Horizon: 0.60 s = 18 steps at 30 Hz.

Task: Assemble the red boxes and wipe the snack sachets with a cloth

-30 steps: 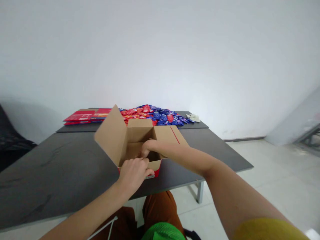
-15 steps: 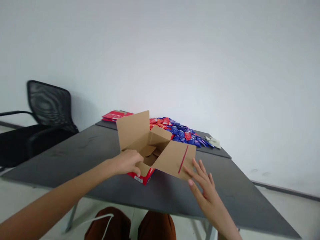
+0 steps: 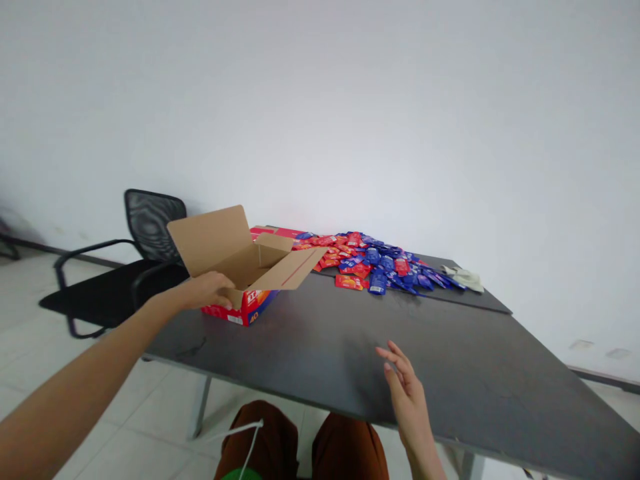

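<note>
A cardboard box, red outside and brown inside, stands upright on the left of the dark table with its flaps spread. My left hand grips the box's near side, thumb toward me and fingers over the edge. My right hand hovers over the table's near part, fingers apart, holding nothing. Beyond both hands lies a heap of small packets, red ones to the left and blue ones to the right. The inside bottom of the box is hidden from this angle.
Flat red cardboard lies at the table's far left, behind the box. A pale cloth or glove rests right of the heap. A black mesh chair stands left of the table. A white cable hangs over my knees.
The box has moved left with my left hand on it and now sits flatter on the table. My right hand has come away from its right flap. The view has turned.
</note>
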Tool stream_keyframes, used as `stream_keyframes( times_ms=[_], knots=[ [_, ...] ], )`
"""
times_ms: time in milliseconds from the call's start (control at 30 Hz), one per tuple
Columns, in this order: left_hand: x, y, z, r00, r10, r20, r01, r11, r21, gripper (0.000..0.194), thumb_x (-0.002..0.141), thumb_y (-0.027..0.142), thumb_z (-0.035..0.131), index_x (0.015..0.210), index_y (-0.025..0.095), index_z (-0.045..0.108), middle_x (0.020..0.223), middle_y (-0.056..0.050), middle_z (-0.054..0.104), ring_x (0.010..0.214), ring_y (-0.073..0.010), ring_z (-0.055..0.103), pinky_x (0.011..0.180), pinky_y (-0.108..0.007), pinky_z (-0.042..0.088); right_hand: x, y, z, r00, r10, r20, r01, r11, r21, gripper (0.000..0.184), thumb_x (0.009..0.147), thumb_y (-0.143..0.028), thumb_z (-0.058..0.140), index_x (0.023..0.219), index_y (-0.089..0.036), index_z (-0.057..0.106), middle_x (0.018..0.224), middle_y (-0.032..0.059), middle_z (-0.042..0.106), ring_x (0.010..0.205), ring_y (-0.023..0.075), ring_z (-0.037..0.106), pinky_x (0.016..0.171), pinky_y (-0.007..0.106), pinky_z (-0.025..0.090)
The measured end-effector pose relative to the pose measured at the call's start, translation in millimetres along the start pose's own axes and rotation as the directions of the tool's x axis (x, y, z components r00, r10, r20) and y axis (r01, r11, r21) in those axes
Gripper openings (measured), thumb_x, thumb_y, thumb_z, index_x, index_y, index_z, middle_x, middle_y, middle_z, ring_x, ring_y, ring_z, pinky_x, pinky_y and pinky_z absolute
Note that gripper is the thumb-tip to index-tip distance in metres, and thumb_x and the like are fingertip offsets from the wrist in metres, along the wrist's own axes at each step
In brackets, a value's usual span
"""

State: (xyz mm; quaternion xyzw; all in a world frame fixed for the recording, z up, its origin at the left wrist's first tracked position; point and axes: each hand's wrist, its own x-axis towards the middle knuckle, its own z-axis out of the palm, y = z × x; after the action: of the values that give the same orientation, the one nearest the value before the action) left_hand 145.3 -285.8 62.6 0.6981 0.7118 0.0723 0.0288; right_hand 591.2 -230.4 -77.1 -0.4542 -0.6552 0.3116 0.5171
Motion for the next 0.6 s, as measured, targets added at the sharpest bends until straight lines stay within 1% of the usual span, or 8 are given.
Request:
stream_keyframes(
  times_ms=[67,100,167,233,300,433,533,600],
  knots=[
    [-3.6,-17.5,-1.4,0.998,-0.054,-0.034,0.055,0.998,0.026,0.022,0.082,0.029,0.057,0.074,0.012,0.069,0.076,0.005,0.071,0.074,-0.0075,0.055,0.069,-0.011,0.033,-0.7,16.6,-4.5,1.000,0.007,-0.027,-0.008,0.999,-0.041,0.042,0.085,-0.055,0.054,0.104,-0.023,0.073,0.135,0.0146,0.055,0.128,0.0316,0.049,0.109,0.054,0.032],
    [-3.8,-25.8,-2.6,0.997,-0.072,-0.013,0.072,0.997,0.038,0.021,0.080,0.029,0.059,0.074,0.011,0.069,0.074,0.005,0.070,0.073,-0.0078,0.055,0.067,-0.012,0.033,-1.2,24.7,-7.6,0.999,0.012,-0.034,-0.015,0.997,-0.069,0.042,0.084,-0.055,0.054,0.103,-0.022,0.073,0.133,0.0148,0.056,0.127,0.0317,0.050,0.109,0.054,0.032],
    [-1.1,-41.1,-5.9,0.991,-0.092,0.092,0.088,0.995,0.049,0.018,0.074,0.027,0.064,0.074,0.011,0.070,0.070,0.004,0.069,0.071,-0.0091,0.055,0.062,-0.014,0.033,-1.9,39.7,-14.1,0.999,0.021,-0.036,-0.026,0.991,-0.132,0.044,0.083,-0.056,0.054,0.101,-0.021,0.074,0.130,0.0156,0.058,0.124,0.0324,0.052,0.109,0.055,0.033],
    [3.9,-53.8,-9.3,0.973,-0.100,0.210,0.094,0.995,0.039,0.018,0.070,0.026,0.066,0.074,0.010,0.071,0.068,0.002,0.068,0.068,-0.0109,0.056,0.059,-0.018,0.033,-2.6,51.4,-19.3,1.000,0.017,-0.014,-0.019,0.980,-0.200,0.046,0.082,-0.056,0.053,0.100,-0.019,0.074,0.126,0.0164,0.059,0.122,0.0333,0.053,0.108,0.056,0.034],
    [9.0,-62.7,-12.1,0.957,-0.100,0.271,0.095,0.995,0.030,0.022,0.069,0.027,0.065,0.078,0.009,0.073,0.070,0.000,0.069,0.068,-0.0136,0.058,0.058,-0.021,0.034,-3.5,57.9,-21.6,1.000,-0.008,0.020,0.013,0.963,-0.269,0.047,0.083,-0.055,0.051,0.100,-0.018,0.074,0.125,0.0169,0.060,0.122,0.0339,0.052,0.107,0.057,0.034],
    [14.1,-69.2,-14.6,0.954,-0.089,0.287,0.090,0.996,0.007,0.032,0.069,0.035,0.064,0.088,0.012,0.073,0.081,-0.004,0.072,0.079,-0.0192,0.063,0.063,-0.023,0.038,-7.4,57.5,-17.3,0.993,-0.099,0.058,0.114,0.904,-0.413,0.048,0.088,-0.052,0.045,0.101,-0.017,0.074,0.124,0.0172,0.059,0.126,0.0342,0.049,0.105,0.056,0.037],
    [14.0,-70.9,-12.2,0.962,-0.091,0.257,0.091,0.996,0.013,0.032,0.070,0.041,0.062,0.085,0.014,0.072,0.081,-0.005,0.071,0.081,-0.0211,0.064,0.064,-0.023,0.038,-12.4,55.3,-10.8,0.981,-0.177,0.081,0.193,0.833,-0.518,0.048,0.089,-0.050,0.041,0.101,-0.017,0.074,0.122,0.0172,0.060,0.127,0.0346,0.046,0.105,0.057,0.037],
    [13.0,-72.4,-9.1,0.975,-0.070,0.209,0.064,0.997,0.033,0.033,0.073,0.044,0.060,0.081,0.014,0.070,0.081,-0.006,0.071,0.081,-0.0215,0.063,0.065,-0.024,0.038,-14.6,55.1,-7.0,0.973,-0.209,0.095,0.225,0.785,-0.577,0.047,0.090,-0.048,0.040,0.101,-0.017,0.074,0.123,0.0172,0.059,0.129,0.0348,0.044,0.105,0.057,0.038]
  ],
)
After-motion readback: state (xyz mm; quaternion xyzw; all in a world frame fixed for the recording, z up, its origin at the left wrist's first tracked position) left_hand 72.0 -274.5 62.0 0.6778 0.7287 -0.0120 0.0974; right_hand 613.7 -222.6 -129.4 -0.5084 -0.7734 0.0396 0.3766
